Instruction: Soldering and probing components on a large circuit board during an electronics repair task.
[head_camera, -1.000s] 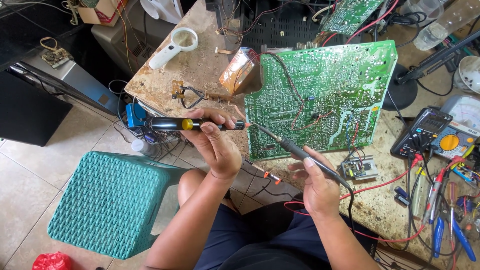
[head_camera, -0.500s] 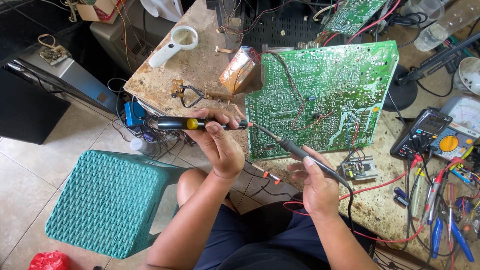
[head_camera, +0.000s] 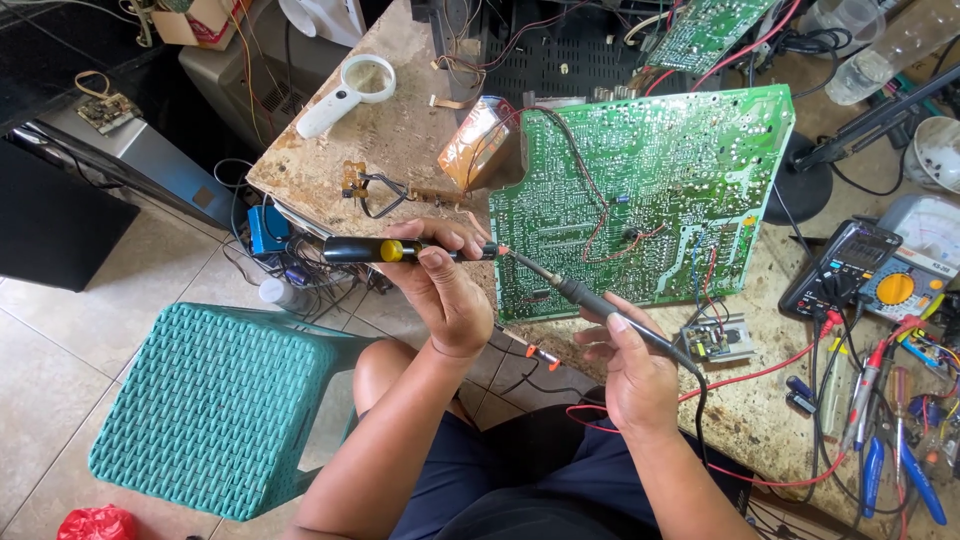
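Circuit board (head_camera: 650, 190) on cluttered workbench (head_camera: 400, 140)

Your black, yellow-banded desoldering pump (head_camera: 400, 250) lies level, tip at the green circuit board's (head_camera: 650, 190) lower left edge; your soldering iron (head_camera: 600, 305) slants toward the same spot.

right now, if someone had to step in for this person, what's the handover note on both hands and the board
Left hand: closed around a black-handled tool with a yellow band, held level, its tip at the left edge of the green circuit board.
Right hand: gripping the soldering iron like a pen, tip pointing up-left toward that same edge; its cord runs down over the wrist.
Board: solder side up on the worn table, near edge toward the person.
Nearby: multimeter on the right, magnifying glass at the far left.
Done: both tips are brought to one spot.
Left: the work at that spot; whether either tip touches the board cannot be told.
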